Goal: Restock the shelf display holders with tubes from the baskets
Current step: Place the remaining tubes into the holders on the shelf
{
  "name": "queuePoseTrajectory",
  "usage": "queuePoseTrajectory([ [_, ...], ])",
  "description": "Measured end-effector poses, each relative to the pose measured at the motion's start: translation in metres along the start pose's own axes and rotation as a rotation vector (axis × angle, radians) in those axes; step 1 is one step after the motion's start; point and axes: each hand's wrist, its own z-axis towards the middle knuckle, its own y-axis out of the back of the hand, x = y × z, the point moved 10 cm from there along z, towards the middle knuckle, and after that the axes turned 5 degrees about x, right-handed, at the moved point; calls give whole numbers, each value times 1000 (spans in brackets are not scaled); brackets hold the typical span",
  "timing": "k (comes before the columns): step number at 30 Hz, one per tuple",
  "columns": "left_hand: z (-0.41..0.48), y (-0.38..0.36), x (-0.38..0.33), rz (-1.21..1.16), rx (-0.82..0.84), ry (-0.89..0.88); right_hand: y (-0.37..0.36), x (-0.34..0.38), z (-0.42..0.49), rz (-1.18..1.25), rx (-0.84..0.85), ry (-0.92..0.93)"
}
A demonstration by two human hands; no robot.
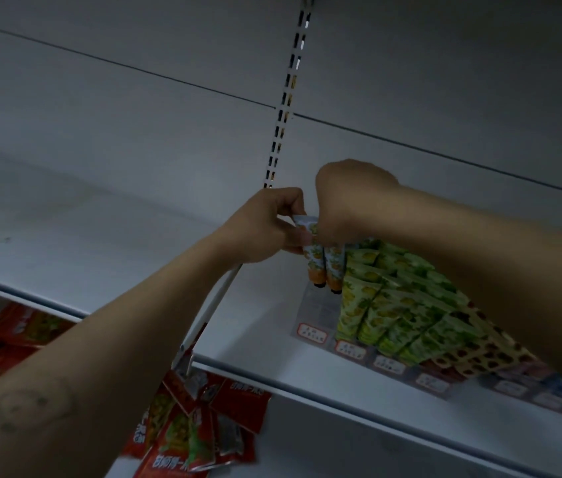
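Observation:
Two orange-printed tubes (324, 262) hang cap-down at the left end of a clear display holder (321, 315) on the white shelf (272, 370). My left hand (272, 229) pinches the flat top end of the tubes from the left. My right hand (348, 201) grips the same tubes from above and the right, its fingers hidden behind them. Rows of green tubes (397, 305) and brown-spotted tubes (479, 346) fill the holder to the right, partly hidden by my right forearm.
A white shelf divider rail (210, 308) runs toward me under my left wrist. Red packets (200, 422) hang below the shelf edge, and more red packets (0, 332) lie at lower left. A slotted upright (286, 98) splits the grey back panel.

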Motion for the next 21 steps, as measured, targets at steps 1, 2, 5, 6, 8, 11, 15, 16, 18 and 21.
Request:
queuePoseTrajectory([
  [1,1,1,1,20,-9,-6,-3,0,-3,4,-10,4],
  [2,3,1,0,58,-13,-21,-4,-1,-6,7,-21,1],
  [5,3,-1,-8,207,-1,-53,-7,-7,-8,-9,-51,-18],
  [6,3,-3,-8,221,3,-53,-8,-9,-7,-11,-57,-21],
  [8,1,-6,-8,208,15,-43,-10,-13,-5,-14,-65,-26],
  [11,0,-8,-12,335,14,-72,-13,-14,-4,-3,-66,-17],
  [15,-2,-11,-25,486,-4,-141,-16,-21,-4,-1,-65,-14],
  [16,-3,-13,-28,519,-5,-156,-17,-24,-4,-5,-59,-17],
  [18,-3,-19,-34,565,9,-183,-20,-29,-4,-10,-48,-6],
  [21,-2,-24,-41,610,11,-204,-20,-32,-6,-31,-63,29],
])
